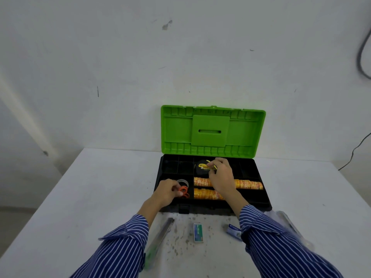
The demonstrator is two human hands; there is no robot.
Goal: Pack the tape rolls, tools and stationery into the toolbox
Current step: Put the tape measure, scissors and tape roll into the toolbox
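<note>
Sitting open on the white table (100, 187), the toolbox (261, 197) has a black compartmented tray and a green lid (212, 131) standing upright behind both hands. The right hand (220, 175) reaches into a rear compartment, its fingers curled and pinching a black tape roll (200, 167) with a yellow label. Just below that hand's wrist lie two rows of yellow tape rolls (249, 184) in the long front compartments, the forearm crossing over them. The left hand (168, 190) rests in the front-left compartment, fingers curled around orange-handled scissors (183, 190), with a clear tape roll (183, 182) touching or just beyond its fingertips. Nearer the person than both hands, outside the box, a long metal ruler with a green end (160, 235) lies beside the left sleeve. A small white and green box (198, 232) sits between the two forearms, and a blue and white packet (232, 230) is against the right sleeve. A clear plastic item (287, 219) lies outside the right forearm; what it is cannot be told. Both sleeves are blue with white stripes.
</note>
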